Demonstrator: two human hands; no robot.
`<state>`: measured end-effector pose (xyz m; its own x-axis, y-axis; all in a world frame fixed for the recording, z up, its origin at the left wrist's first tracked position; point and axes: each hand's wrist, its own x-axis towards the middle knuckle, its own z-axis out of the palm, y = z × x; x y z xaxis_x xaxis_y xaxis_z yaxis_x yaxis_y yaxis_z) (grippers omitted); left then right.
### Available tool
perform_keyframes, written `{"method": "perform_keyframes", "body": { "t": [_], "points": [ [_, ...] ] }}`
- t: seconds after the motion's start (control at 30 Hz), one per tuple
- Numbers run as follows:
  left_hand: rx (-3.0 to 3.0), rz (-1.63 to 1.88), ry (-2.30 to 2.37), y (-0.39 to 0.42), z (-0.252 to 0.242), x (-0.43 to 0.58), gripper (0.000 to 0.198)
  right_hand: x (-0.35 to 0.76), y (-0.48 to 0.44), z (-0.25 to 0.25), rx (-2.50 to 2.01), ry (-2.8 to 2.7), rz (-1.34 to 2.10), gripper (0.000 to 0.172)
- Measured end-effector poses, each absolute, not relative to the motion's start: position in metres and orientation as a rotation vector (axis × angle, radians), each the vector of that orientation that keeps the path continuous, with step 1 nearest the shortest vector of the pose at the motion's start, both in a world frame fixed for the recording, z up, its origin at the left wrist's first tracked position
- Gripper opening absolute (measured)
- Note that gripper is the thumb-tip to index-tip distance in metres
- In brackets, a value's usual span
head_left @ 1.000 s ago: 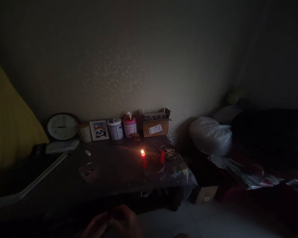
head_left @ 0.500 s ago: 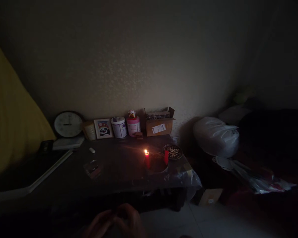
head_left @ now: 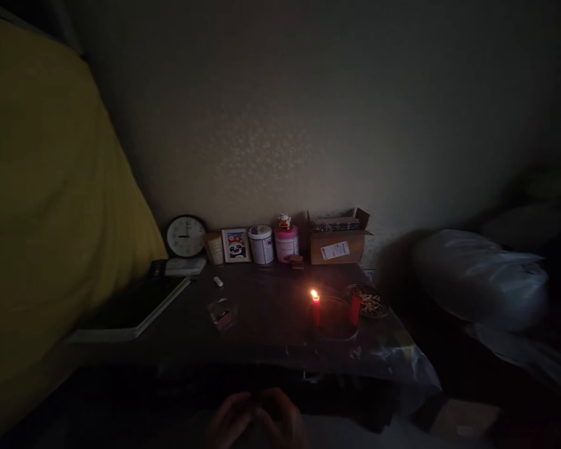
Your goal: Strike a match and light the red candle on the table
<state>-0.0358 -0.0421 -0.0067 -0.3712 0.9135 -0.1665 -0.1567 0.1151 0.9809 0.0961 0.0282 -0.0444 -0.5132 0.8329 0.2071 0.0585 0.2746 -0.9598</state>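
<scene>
My left hand (head_left: 230,418) and my right hand (head_left: 280,418) are together low in front of the table, fingertips meeting. Their fingers are closed around something small and dark that I cannot make out. On the table beyond them, a lit red candle (head_left: 316,312) stands at the left of a round tray (head_left: 335,333), and an unlit red candle (head_left: 355,310) stands at its right. A dish of matchsticks (head_left: 371,303) lies just behind. A small clear packet (head_left: 222,315) with something reddish lies left of the candles.
Along the wall stand a clock (head_left: 186,236), a panda picture (head_left: 236,245), a white tin (head_left: 261,244), a pink tin (head_left: 287,244) and an open carton (head_left: 338,247). Yellow cloth (head_left: 51,187) hangs left; a white bag (head_left: 477,274) sits right.
The view has turned left, so the table and its objects appear farther right and more yellow cloth shows. My hands remain together below the table edge.
</scene>
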Motion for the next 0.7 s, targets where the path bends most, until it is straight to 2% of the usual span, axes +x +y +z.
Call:
{"method": "perform_keyframes", "body": {
  "t": [0.2,0.7],
  "points": [
    [0.775,1.457,1.435,-0.039,-0.013,-0.037,0.042,0.094,0.032,-0.054,-0.745,-1.817,1.312,0.037],
    [0.771,1.451,1.409,-0.048,0.001,-0.031,0.042,0.100,0.032,-0.039,-0.752,-1.879,1.339,0.033]
  ]
}}
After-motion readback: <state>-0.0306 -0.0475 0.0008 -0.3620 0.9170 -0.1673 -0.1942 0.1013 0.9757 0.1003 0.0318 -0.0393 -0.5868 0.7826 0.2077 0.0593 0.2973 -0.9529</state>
